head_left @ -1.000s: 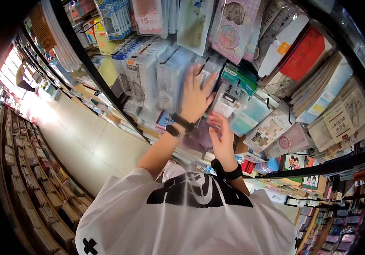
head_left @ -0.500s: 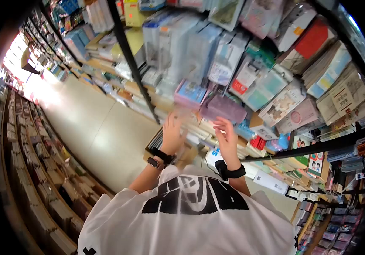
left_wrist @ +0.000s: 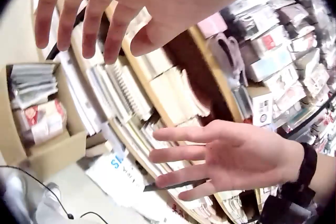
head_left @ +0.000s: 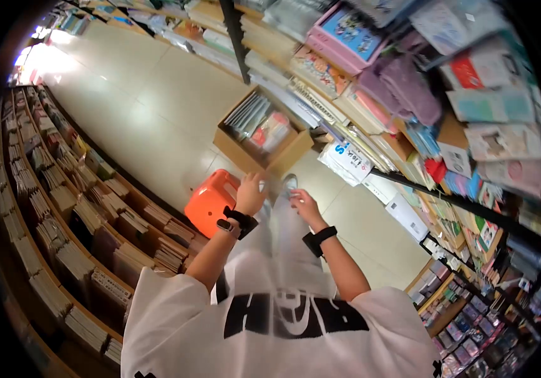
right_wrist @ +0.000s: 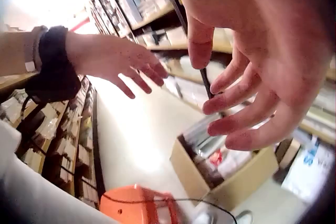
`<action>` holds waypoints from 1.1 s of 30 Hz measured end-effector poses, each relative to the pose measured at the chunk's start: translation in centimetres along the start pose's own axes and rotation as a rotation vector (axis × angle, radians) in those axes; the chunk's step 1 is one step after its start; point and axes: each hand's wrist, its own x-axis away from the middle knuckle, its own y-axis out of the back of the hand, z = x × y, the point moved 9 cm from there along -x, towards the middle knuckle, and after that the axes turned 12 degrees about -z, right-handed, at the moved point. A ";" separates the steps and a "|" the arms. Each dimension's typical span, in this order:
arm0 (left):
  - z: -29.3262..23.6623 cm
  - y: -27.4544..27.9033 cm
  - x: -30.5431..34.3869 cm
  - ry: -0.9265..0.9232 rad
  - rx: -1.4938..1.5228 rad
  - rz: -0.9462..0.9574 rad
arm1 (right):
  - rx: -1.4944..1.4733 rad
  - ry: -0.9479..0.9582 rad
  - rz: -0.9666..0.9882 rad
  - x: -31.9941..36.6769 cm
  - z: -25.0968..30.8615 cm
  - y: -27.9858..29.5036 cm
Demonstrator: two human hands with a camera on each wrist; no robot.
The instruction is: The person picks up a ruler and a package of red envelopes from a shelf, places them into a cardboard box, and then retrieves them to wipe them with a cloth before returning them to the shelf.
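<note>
Both hands hang in front of the body, apart and empty. In the head view the left hand is above the edge of an orange stool, and the right hand is over the person's shoes and legs. An open cardboard box with packaged items inside stands on the floor beyond them. The left wrist view shows the left hand with fingers spread and loose, and the right hand with fingers extended. Loosely bent fingers of the right hand appear in the right wrist view.
Book bins line the left side. On the right stands a shelf with notebooks, a pink box, a purple pouch and hanging packets. A white package lies beside the shelf base. Pale floor tiles run between.
The left hand has come away from the hanging packets, and both hands are now lower, near the body. The view has tilted down, bringing the cardboard box and orange stool into sight.
</note>
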 end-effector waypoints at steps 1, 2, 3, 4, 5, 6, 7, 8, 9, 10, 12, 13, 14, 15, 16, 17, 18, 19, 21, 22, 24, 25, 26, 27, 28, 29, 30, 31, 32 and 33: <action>2.1 -2.7 -0.1 0.094 0.011 0.072 | 0.035 -0.115 0.007 -0.7 -3.3 -1.1; 3.8 -4.8 -0.7 0.110 0.010 0.064 | 0.070 -0.217 0.012 -2.5 -6.4 -2.1; 5.6 -7.2 -1.2 0.170 -0.031 0.100 | 0.076 -0.215 0.028 -5.1 -9.1 -3.2; 7.8 -9.9 -1.7 0.232 -0.074 0.142 | 0.023 -0.249 0.054 -7.2 -12.0 -4.7; 9.6 -12.3 -2.6 0.256 -0.067 0.094 | -0.031 -0.294 0.081 -8.7 -15.3 -6.3; 12.5 -15.8 -3.6 0.379 0.034 0.196 | -0.029 -0.311 0.099 -10.4 -17.3 -7.8; 14.0 -19.1 -4.9 0.231 -0.092 0.308 | -0.168 -0.425 0.006 -12.7 -18.9 -8.8; 15.3 -22.6 -5.8 0.078 -0.211 0.424 | -0.304 -0.539 -0.096 -14.4 -20.7 -9.5; 18.2 -24.4 -7.3 0.286 -0.046 0.300 | -0.292 -0.523 -0.149 -15.4 -21.4 -10.0; 21.1 -26.2 -8.4 0.490 0.113 0.172 | -0.292 -0.546 -0.147 -16.5 -25.5 -11.7; 23.7 -28.9 -10.8 0.242 -0.103 -0.050 | 0.140 0.068 -0.149 -19.0 -30.2 -14.5; 24.8 -29.8 -11.4 0.242 -0.103 -0.158 | -0.055 0.081 -0.186 -17.8 -25.8 -13.8; 25.8 -30.2 -11.8 0.243 -0.105 -0.263 | -0.047 0.044 -0.172 -17.7 -25.6 -14.2; 26.9 -31.0 -12.1 0.226 -0.126 -0.271 | -0.027 -0.188 -0.082 -17.1 -27.8 -15.3; 27.8 -31.8 -12.5 0.205 -0.143 -0.282 | -0.009 -0.417 0.004 -15.7 -30.4 -16.3; 30.0 -33.8 -12.5 0.279 -0.116 -0.202 | -0.025 -0.424 -0.027 -14.8 -32.3 -16.4; 31.9 -35.5 -12.2 0.349 -0.086 -0.126 | -0.016 -0.449 -0.026 -14.2 -34.2 -16.4; 31.3 -35.0 -12.1 0.255 -0.092 -0.157 | -0.041 -0.522 -0.047 -13.4 -36.1 -16.2; 27.3 -31.3 -12.1 0.329 -0.086 -0.097 | -0.072 -0.641 -0.070 -12.0 -37.9 -15.6; 28.2 -32.1 -12.1 0.353 -0.118 -0.022 | -0.069 -0.654 -0.066 -11.7 -37.0 -15.2; 29.2 -33.4 -12.3 0.344 -0.203 0.109 | 0.016 -0.606 -0.056 -12.2 -34.3 -14.5; 29.9 -33.6 -12.5 0.344 -0.238 0.153 | 0.036 -0.630 -0.019 -12.5 -33.7 -14.5; 30.5 -34.2 -13.0 0.345 -0.269 0.196 | 0.037 -0.624 -0.019 -13.3 -32.9 -14.5; 30.5 -34.1 -13.9 0.348 -0.264 0.192 | -0.039 -0.526 0.006 -14.4 -32.0 -14.9; 30.9 -34.3 -14.3 0.428 -0.217 0.226 | -0.110 -0.433 0.032 -15.2 -30.6 -15.0; 31.4 -34.5 -14.3 0.509 -0.170 0.262 | -0.099 -0.441 0.036 -15.6 -30.3 -14.7; 31.8 -35.9 -14.6 0.392 -0.185 0.306 | -0.094 -0.479 0.020 -16.5 -28.0 -14.2; 31.7 -36.5 -14.7 0.357 -0.166 0.332 | -0.088 -0.520 0.005 -17.2 -27.1 -13.8; 31.1 -36.7 -14.7 0.324 -0.147 0.360 | -0.079 -0.418 0.067 -18.3 -28.3 -14.2; 30.4 -36.5 -14.6 0.297 -0.201 0.360 | -0.096 -0.562 0.048 -18.5 -29.8 -13.9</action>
